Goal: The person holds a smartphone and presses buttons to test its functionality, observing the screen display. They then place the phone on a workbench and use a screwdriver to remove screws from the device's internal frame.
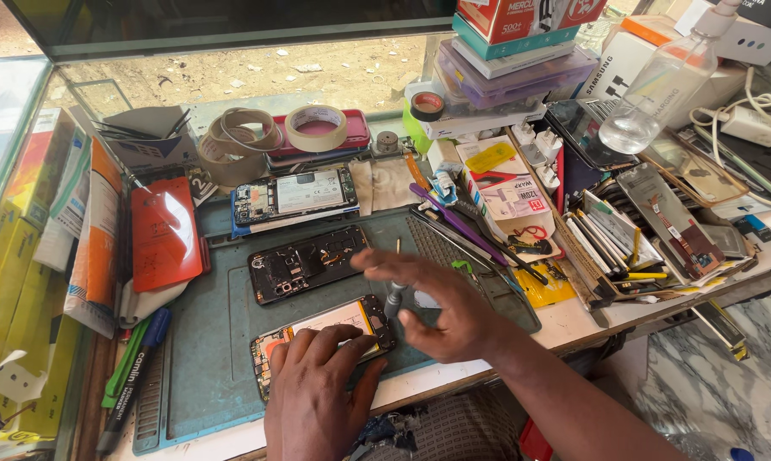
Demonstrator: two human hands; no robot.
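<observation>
Mid-disassembly: left hand flat, pressing opened phone at near edge of mat; right hand pinching screwdriver upright beside it. Next likely needs tip seated on screw.

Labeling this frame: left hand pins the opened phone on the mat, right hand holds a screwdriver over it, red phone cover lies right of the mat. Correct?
One error: the red cover lies left of the mat, not right. The head view shows it. The rest holds: left hand presses the opened phone, right hand holds the screwdriver over it.
</observation>
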